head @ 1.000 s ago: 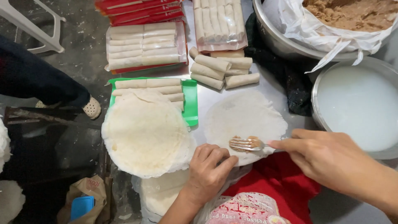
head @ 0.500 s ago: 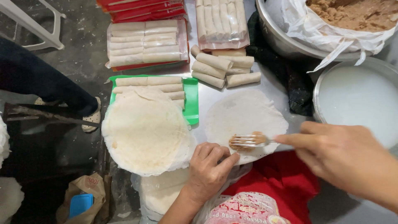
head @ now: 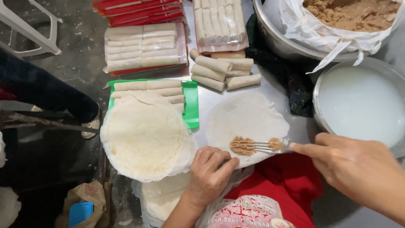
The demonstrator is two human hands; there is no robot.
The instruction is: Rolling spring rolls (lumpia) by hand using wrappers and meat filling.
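Head camera looks steeply down, close over the hands (head: 295, 169).

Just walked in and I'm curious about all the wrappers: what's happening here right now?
A person is making rolls. The right hand holds a fork and spreads brown filling on a round wrapper lying flat on the table. The left hand presses that wrapper's near edge. A stack of wrappers lies to the left, finished rolls lie beyond, and a bowl of white liquid stands at right.
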